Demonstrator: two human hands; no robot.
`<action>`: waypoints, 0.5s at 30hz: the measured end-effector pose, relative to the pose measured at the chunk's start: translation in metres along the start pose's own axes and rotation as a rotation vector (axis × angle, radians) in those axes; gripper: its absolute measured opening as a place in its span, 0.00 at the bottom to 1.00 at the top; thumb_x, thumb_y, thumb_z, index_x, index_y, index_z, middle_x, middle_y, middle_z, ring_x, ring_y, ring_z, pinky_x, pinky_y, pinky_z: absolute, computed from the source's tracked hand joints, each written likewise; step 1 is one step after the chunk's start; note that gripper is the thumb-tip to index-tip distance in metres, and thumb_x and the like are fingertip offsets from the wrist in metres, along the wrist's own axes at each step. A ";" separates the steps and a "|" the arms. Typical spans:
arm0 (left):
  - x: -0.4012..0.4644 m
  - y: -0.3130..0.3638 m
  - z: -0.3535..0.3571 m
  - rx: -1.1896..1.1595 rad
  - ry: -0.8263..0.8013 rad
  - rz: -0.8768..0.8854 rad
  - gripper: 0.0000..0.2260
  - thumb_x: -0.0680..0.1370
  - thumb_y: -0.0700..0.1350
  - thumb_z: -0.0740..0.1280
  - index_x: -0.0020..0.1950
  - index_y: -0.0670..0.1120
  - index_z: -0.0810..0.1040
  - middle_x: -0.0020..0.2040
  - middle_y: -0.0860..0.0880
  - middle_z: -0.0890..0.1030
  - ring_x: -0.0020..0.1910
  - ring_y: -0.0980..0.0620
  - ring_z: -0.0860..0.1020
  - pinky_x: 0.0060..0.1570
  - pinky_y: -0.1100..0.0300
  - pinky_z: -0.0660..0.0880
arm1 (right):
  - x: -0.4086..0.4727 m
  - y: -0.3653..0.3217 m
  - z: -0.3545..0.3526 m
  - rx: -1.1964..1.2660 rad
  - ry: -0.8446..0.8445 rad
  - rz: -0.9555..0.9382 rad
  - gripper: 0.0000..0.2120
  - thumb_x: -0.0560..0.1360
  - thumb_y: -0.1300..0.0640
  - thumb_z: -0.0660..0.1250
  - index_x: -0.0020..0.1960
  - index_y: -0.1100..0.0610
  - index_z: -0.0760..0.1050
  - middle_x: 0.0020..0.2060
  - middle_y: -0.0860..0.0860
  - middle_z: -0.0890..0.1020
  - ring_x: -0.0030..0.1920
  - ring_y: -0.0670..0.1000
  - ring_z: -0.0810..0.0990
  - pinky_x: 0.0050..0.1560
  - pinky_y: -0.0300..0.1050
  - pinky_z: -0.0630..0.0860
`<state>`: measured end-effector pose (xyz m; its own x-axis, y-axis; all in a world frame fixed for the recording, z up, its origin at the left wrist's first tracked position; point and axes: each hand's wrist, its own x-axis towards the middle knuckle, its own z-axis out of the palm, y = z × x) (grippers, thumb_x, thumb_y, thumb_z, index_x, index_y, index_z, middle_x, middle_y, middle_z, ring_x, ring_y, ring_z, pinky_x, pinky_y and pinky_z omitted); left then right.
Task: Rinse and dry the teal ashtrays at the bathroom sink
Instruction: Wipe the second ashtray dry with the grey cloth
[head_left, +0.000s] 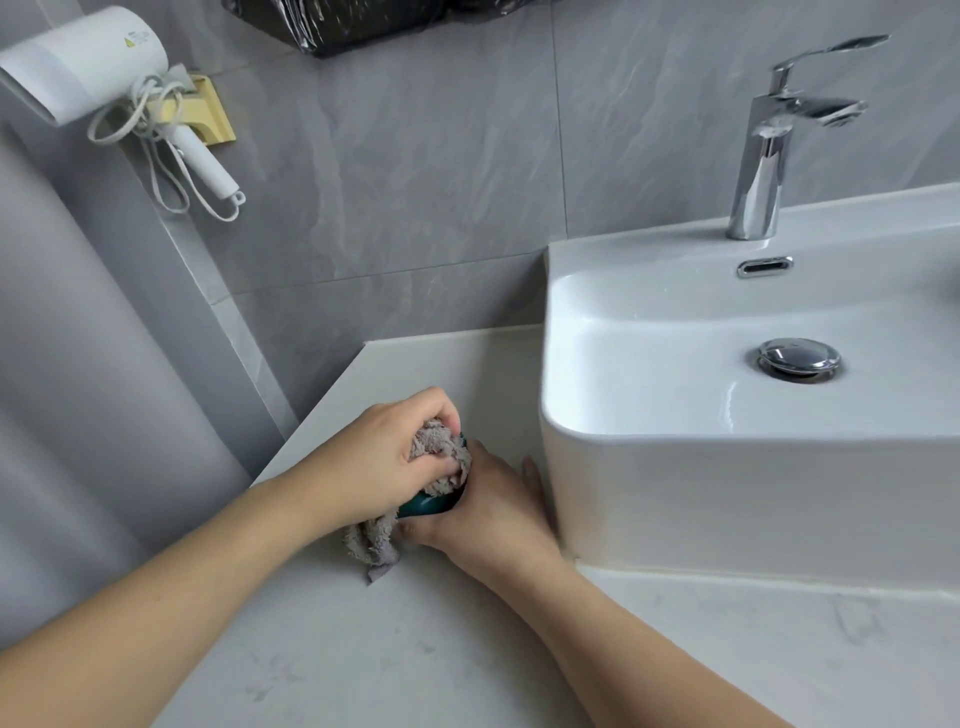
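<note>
Home bathroom, white vessel sink (623, 467) with chrome tap (769, 150) and pop-up drain (798, 358), grey marbled wall tiles (415, 171), pale stone-look table (363, 649), white hair dryer (88, 62) hung on a wall holder (205, 114)

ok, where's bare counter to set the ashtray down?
Bare counter lies in front of both forearms, and a strip runs behind the hands to the wall. It is crowded where the left hand grips the grey cloth on the teal ashtray, held by the right hand against the sink wall.
</note>
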<state>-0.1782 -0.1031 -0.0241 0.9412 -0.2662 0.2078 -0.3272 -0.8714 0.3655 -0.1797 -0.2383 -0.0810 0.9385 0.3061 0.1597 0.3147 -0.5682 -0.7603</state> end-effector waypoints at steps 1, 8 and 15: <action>0.004 -0.003 -0.001 -0.045 -0.012 -0.039 0.09 0.76 0.43 0.71 0.49 0.54 0.73 0.25 0.54 0.69 0.22 0.56 0.66 0.25 0.66 0.62 | 0.000 0.000 -0.001 0.012 -0.002 0.008 0.25 0.59 0.37 0.73 0.52 0.41 0.68 0.46 0.39 0.78 0.51 0.44 0.77 0.36 0.30 0.55; 0.033 -0.010 -0.005 -0.067 -0.090 -0.088 0.05 0.78 0.44 0.70 0.48 0.52 0.74 0.22 0.55 0.68 0.20 0.58 0.63 0.23 0.67 0.60 | -0.003 -0.005 -0.009 0.068 -0.024 -0.013 0.27 0.62 0.37 0.74 0.57 0.41 0.72 0.51 0.37 0.82 0.55 0.42 0.79 0.36 0.28 0.54; 0.064 -0.017 0.005 0.120 -0.060 -0.150 0.07 0.79 0.50 0.68 0.50 0.50 0.72 0.33 0.52 0.71 0.33 0.54 0.70 0.32 0.56 0.62 | -0.004 -0.006 -0.009 0.078 -0.051 0.019 0.30 0.62 0.37 0.75 0.60 0.39 0.68 0.57 0.36 0.79 0.59 0.42 0.76 0.38 0.27 0.54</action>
<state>-0.1119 -0.1071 -0.0213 0.9831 -0.1508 0.1039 -0.1743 -0.9450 0.2769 -0.1842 -0.2426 -0.0713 0.9352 0.3356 0.1134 0.2826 -0.5141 -0.8099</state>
